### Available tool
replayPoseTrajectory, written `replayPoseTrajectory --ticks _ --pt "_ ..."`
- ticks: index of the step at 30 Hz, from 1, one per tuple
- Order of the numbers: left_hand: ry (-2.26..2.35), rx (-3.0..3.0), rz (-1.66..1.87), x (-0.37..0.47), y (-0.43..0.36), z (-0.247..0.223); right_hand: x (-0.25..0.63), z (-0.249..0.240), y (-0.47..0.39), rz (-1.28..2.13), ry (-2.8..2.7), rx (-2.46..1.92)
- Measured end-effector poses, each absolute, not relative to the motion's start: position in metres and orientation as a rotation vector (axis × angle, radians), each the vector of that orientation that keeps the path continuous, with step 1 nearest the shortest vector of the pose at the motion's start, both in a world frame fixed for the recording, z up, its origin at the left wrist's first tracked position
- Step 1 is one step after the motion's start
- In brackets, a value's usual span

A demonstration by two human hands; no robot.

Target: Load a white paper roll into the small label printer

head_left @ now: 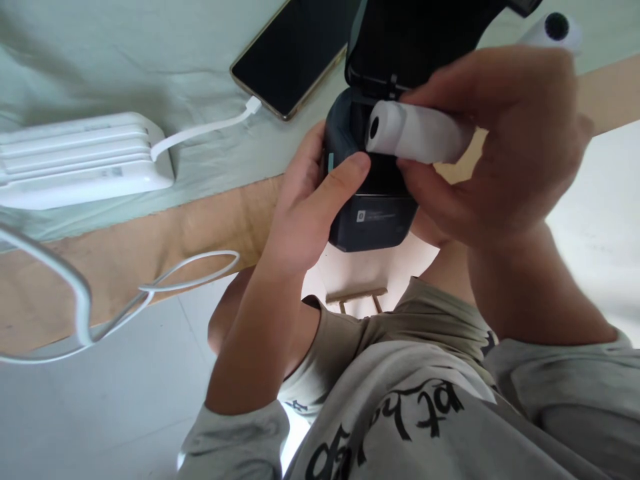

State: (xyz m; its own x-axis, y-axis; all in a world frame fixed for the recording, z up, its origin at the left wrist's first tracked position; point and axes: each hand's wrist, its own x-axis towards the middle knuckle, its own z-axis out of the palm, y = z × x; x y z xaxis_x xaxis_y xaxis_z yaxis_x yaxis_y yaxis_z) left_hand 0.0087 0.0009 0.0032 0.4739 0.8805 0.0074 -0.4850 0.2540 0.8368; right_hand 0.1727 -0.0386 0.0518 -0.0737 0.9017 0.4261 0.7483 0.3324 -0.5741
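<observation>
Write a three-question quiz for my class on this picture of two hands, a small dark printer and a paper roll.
1. True or false: the printer has its lid open.
2. Which hand holds the paper roll? A left hand B right hand C neither
3. Fill in: the white cable runs from the power bank to the ____.

Key: 1 true. 2 B. 3 phone.
</observation>
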Motion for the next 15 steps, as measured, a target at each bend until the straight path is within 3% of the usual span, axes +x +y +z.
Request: replayPoseTrajectory --ticks 2,15 --pt "0.522 0.888 0.99 0.009 0.0 0.004 0.172 0.044 -0.035 0.128 -1.934 -1.476" --pt "0.568 0.939 0.995 0.012 -0.001 0.003 0.175 0.03 -0.035 0.053 -1.903 -1.192"
